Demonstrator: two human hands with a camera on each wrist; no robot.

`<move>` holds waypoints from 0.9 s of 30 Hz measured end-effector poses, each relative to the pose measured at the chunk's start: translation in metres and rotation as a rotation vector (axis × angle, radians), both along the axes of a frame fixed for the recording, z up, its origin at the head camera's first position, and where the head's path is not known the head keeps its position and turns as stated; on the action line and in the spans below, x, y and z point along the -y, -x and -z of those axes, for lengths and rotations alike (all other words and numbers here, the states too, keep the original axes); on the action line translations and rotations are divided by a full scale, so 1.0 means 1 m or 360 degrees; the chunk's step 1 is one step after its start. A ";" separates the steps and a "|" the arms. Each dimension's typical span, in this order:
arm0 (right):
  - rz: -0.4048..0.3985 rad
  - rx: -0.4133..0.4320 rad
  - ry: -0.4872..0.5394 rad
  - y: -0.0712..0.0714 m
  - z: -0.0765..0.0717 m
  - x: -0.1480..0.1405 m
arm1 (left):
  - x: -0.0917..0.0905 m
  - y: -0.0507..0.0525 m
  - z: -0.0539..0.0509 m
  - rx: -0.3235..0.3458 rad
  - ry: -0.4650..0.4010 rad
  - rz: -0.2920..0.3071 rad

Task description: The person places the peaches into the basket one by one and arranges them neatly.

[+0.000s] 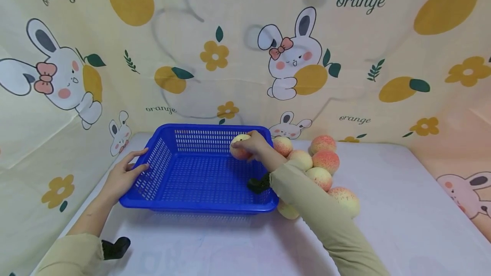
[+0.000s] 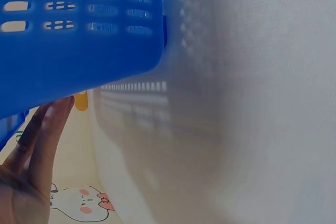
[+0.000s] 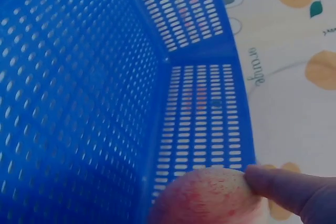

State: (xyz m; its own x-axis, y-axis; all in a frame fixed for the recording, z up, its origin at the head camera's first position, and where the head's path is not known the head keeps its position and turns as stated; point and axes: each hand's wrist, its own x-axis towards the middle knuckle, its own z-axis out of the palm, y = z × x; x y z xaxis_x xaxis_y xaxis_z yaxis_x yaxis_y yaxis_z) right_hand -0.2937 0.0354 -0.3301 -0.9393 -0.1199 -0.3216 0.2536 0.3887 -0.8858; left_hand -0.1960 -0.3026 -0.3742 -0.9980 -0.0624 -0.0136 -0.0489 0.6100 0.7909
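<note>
A blue plastic basket (image 1: 199, 206) with slotted walls stands on the table, its visible floor bare. My left hand (image 1: 122, 178) grips its left rim, thumb and fingers at the edge; the left wrist view shows fingers (image 2: 47, 135) against the outside. Inside the far right corner, my right hand (image 1: 258, 145) holds a yellow-and-red peach (image 1: 238, 148) above the basket floor. In the right wrist view, a fingertip presses on that peach (image 3: 210, 198); the rest of the grip is out of that view.
Several more peaches (image 1: 325, 162) lie in a group to the right of the basket, some partly hidden by my right sleeve. One peach (image 1: 287, 211) sits by the basket's near right corner. A printed cloth (image 1: 230, 33) hangs behind the white table (image 1: 383, 199).
</note>
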 end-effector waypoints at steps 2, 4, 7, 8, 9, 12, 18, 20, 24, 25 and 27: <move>0.0014 0.0020 0.0000 0.001 0.000 0.000 | 0.000 0.000 0.000 0.0004 -0.0006 -0.0003; 0.0034 0.0038 -0.0010 0.003 -0.001 -0.001 | 0.000 0.000 0.000 0.0004 -0.0010 -0.0006; 0.0033 0.0058 0.0004 0.003 -0.003 0.000 | -0.001 0.000 -0.001 0.0004 -0.0007 -0.0011; 0.0022 0.0061 0.0011 0.003 -0.003 0.000 | -0.001 0.000 -0.001 0.0002 -0.0004 -0.0012; 0.0008 0.0065 0.0018 0.003 -0.003 0.000 | -0.001 -0.001 -0.001 0.0001 0.0002 -0.0013; -0.0041 0.0065 0.0049 0.002 -0.004 0.001 | 0.000 -0.001 -0.001 0.0005 0.0006 -0.0013; -0.0111 0.0029 0.0045 -0.001 -0.005 -0.002 | 0.000 -0.001 -0.001 0.0013 0.0013 -0.0015; -0.0117 0.0022 0.0059 -0.002 -0.005 -0.003 | 0.000 -0.001 -0.001 0.0013 0.0017 -0.0013; -0.0124 0.0000 0.0117 -0.003 -0.005 -0.006 | 0.000 -0.001 -0.001 0.0010 0.0011 -0.0008; -0.0125 -0.0006 0.0135 -0.004 -0.006 -0.007 | 0.000 -0.001 -0.001 0.0010 0.0011 -0.0007; -0.0124 -0.0022 0.0163 -0.004 -0.006 -0.008 | 0.000 -0.001 0.000 0.0015 0.0007 -0.0007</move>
